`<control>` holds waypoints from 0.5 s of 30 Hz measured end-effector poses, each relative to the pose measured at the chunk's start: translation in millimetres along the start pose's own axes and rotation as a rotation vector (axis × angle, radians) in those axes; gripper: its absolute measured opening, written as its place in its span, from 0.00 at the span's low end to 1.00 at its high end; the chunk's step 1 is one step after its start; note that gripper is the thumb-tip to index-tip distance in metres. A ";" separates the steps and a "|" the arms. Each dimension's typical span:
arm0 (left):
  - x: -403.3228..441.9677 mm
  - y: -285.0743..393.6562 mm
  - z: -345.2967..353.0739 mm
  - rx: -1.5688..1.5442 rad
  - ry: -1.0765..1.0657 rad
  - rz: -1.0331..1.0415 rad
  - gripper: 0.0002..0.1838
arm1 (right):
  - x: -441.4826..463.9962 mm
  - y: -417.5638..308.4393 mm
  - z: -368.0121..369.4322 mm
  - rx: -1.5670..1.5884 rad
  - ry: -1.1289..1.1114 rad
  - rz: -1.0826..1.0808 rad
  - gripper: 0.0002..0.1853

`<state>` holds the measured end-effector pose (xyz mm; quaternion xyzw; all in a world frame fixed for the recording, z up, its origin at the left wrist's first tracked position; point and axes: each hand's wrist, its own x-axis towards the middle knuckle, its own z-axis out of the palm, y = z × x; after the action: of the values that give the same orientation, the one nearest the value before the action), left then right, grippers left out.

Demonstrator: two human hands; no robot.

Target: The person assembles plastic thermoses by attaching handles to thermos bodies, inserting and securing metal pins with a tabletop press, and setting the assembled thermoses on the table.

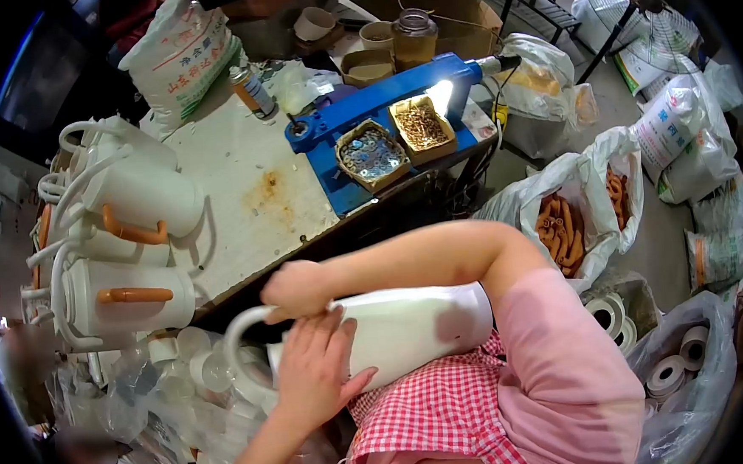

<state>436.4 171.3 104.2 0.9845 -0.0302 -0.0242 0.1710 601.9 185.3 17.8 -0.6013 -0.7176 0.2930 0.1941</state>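
A white plastic jug (411,327) lies on its side across my lap, its curved white loop handle (240,342) toward the left. My left hand (316,367) grips the jug near that end, fingers laid over its upper side and thumb spread along the body. Over the same end, my right hand (297,288) is closed, next to the top of the loop. Whatever its fingers hold is hidden. A dark round patch, perhaps a shadow, shows on the jug's far right part.
Several white jugs with orange handles (137,295) stand on the worktable (242,206). A blue machine (381,104) carries trays of washers (371,155) and rivet-like copper pieces (421,125). At right are bags of orange handles (558,229) and white rolls (665,376); clear plastic parts (205,370) lie below left.
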 end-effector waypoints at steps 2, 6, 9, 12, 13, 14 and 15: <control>-1.0 -8.2 30.7 0.022 -0.027 -0.090 0.41 | -34.8 29.2 26.1 0.242 0.002 0.075 0.23; -21.5 -35.3 41.8 -0.167 0.129 -0.176 0.48 | -143.4 54.9 -11.2 0.467 0.551 0.188 0.12; -32.9 -37.5 38.4 -0.104 0.175 -0.266 0.55 | -206.5 115.2 -51.7 0.082 1.028 0.428 0.07; -35.5 -40.4 32.4 -0.092 0.104 -0.275 0.62 | -219.7 175.5 -72.5 -0.085 1.070 0.573 0.05; -38.1 -45.1 31.0 -0.162 0.049 -0.338 0.64 | -213.9 191.4 -75.1 -0.079 1.061 0.579 0.05; -41.7 -48.6 30.6 -0.232 -0.003 -0.405 0.67 | -203.1 205.8 -76.9 -0.246 0.993 0.648 0.06; -43.4 -51.8 32.2 -0.238 -0.001 -0.418 0.67 | -193.8 220.7 -79.7 -0.415 0.920 0.705 0.08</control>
<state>394.0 212.0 58.0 0.9423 0.1769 -0.0632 0.2772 856.6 34.1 -52.2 -0.8923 -0.3605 -0.0957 0.2544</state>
